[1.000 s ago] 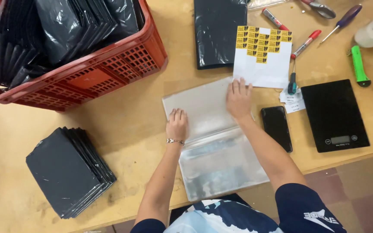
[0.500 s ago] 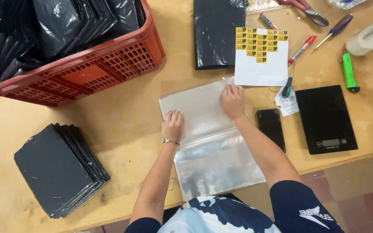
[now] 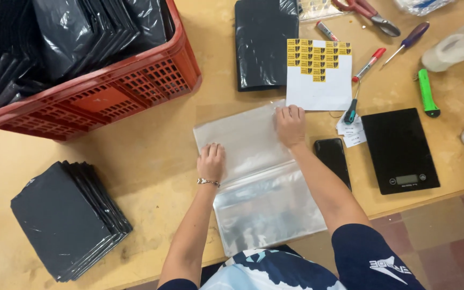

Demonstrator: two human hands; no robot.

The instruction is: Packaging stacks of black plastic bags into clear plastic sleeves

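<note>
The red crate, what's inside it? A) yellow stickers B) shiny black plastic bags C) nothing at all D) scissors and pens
B, since the red crate at the top left of the table is packed with shiny black plastic bags; the yellow stickers sit on a white sheet out on the table instead.

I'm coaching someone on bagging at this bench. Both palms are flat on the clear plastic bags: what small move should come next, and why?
Probably pinch up the top clear bag's far edge with the right hand while the left hand pins the stack of clear bags. Both hands lie flat, gripping nothing, and the right fingertips already sit at that edge.
</note>
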